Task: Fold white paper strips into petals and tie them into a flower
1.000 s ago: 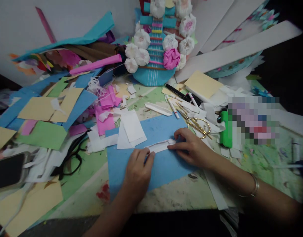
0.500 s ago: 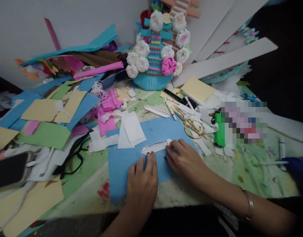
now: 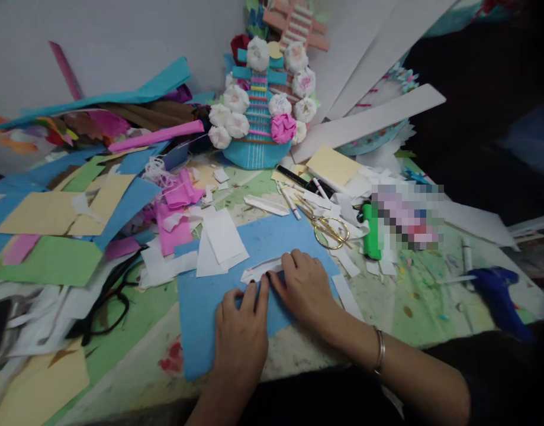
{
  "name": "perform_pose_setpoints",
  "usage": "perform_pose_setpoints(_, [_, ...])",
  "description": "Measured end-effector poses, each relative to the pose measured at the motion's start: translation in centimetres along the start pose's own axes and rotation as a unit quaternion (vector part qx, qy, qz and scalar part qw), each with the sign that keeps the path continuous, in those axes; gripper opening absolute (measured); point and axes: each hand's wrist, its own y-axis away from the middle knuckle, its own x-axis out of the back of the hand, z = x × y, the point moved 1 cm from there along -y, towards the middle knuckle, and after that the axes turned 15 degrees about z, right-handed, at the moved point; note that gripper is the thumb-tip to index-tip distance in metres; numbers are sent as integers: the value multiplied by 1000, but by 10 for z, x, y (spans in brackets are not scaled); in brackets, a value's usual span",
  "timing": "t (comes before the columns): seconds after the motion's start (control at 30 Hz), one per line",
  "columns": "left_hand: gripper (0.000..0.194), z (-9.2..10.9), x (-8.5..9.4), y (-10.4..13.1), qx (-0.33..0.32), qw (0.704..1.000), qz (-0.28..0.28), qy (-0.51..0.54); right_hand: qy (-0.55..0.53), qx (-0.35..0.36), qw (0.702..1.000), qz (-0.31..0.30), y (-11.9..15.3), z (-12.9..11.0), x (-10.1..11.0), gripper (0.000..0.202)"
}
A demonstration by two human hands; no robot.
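Observation:
A long folded piece of white paper lies on a blue paper sheet at the middle of the table, its left end pointed. My left hand is stretched over the blue sheet, with its fingertips touching the near edge of the folded paper. Curled over the right end of that paper is my right hand, its thumb set close to my left fingertips. The paper under my right fingers is hidden. Flat white paper pieces rest just beyond, and another narrow folded white paper lies further back.
Gold-handled scissors, a green object and markers lie to the right. A blue glue gun sits near the right edge. Glasses and paper heaps fill the left. A flower-decorated turquoise paper instrument stands behind.
My right thumb has moved left along the folded paper toward my left fingertips, and the right hand covers more of it. The camera view has swung to the right.

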Motion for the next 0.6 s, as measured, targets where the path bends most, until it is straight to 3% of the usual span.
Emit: perform_pose_setpoints(0.6, [53, 0, -2, 2, -13, 1000, 13, -4, -10, -39, 999, -23, -3, 27, -3, 12])
